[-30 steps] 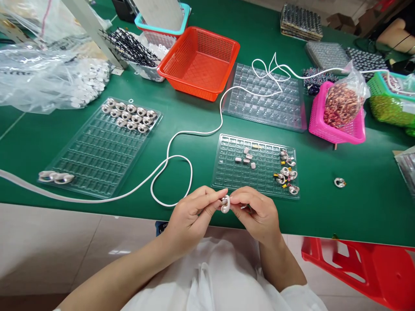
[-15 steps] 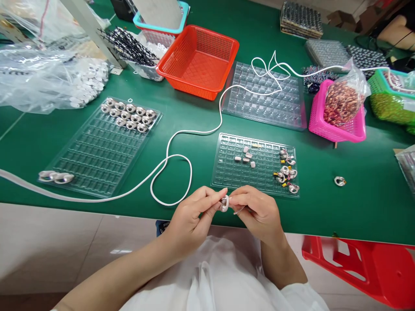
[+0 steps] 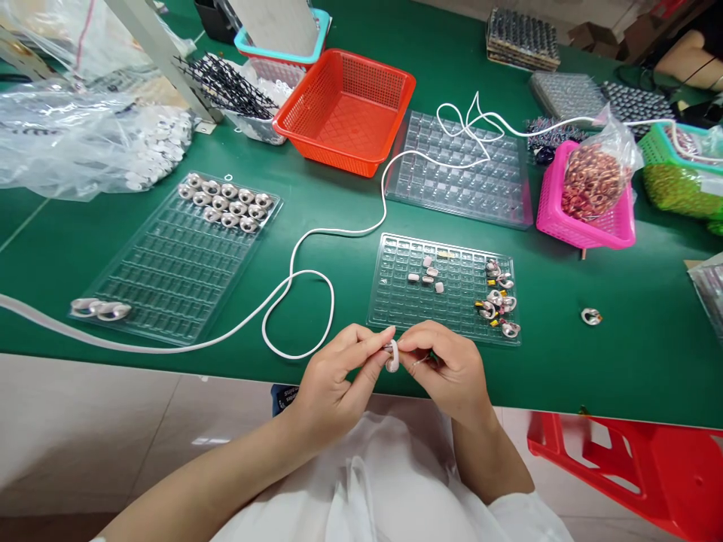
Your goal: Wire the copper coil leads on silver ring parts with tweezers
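Note:
My left hand (image 3: 342,373) pinches a small pearly white C-shaped part, like a clip-on earbud (image 3: 393,357), between thumb and index finger. Fingers of my right hand (image 3: 446,365) close on the same earbud from the right. A thin shiny sliver (image 3: 421,360) shows under the right fingers; its kind is unclear. Just beyond my hands lies a clear compartment tray (image 3: 395,301). Small pinkish caps (image 3: 428,279) sit mid-tray, and several similar earbuds with yellow tabs (image 3: 497,301) lie along its right side. Another earbud (image 3: 591,316) lies alone on the table at right.
At left, a clear tray (image 3: 163,263) carries rows of silvery earbud shells (image 3: 229,205). A white cable (image 3: 333,230) winds across the green table. Behind stand a red basket (image 3: 344,113), stacked clear trays (image 3: 463,181) and a pink basket (image 3: 587,233). A red stool (image 3: 672,467) is below right.
Both hands stay in place around the earbud, which has turned slightly. The thin sliver under my right fingers shifts a little. Small view shifts come from head movement.

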The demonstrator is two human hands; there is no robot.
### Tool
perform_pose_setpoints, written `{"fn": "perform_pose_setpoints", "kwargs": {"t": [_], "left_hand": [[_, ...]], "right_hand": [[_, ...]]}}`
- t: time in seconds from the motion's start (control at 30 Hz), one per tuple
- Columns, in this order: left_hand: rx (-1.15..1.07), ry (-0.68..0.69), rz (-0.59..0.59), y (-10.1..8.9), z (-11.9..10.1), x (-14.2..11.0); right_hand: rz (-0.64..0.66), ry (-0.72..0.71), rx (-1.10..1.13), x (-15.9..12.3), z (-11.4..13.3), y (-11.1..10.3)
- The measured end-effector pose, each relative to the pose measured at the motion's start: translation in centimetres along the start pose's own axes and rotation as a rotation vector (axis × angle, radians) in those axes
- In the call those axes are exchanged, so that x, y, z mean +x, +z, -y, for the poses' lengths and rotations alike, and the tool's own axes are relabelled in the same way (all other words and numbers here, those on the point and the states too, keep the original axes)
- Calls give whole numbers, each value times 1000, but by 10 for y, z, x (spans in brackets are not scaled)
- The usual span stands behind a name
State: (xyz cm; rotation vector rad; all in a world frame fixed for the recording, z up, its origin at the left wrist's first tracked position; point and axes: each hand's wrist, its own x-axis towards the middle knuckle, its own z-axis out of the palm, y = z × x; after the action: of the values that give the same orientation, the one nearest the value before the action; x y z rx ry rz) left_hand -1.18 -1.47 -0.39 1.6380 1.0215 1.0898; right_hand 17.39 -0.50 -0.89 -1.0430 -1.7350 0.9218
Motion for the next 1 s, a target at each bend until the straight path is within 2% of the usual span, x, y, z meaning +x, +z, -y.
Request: {"fn": "perform_pose_setpoints", "kwargs": {"t": [0.13,0.23,0.37,0.57,0.67,0.83,1.0], "left_hand": [[-22,0,-30,0,-2,-1],[-42,6,-42,-1,-2,-1],[-78,3,-33,-2,-1,-2],[-179,-42,-22,-4,-3,-2],[-242,-156,-5,-6,-4,2],[-377,-427,3,-11,-4,8],[-606,-708,-53,-8,-3,12]], "right_hand": [[-83,148,58,-2,1,7],[-108,183,130,-6,1,14],[-136,157,181,-10,0,19],[-143,23,135,-9,3,16],[-159,18,107,-8,3,14],[-162,9,58,-8,0,12],[-188,-11,-55,-12,-2,15]]}}
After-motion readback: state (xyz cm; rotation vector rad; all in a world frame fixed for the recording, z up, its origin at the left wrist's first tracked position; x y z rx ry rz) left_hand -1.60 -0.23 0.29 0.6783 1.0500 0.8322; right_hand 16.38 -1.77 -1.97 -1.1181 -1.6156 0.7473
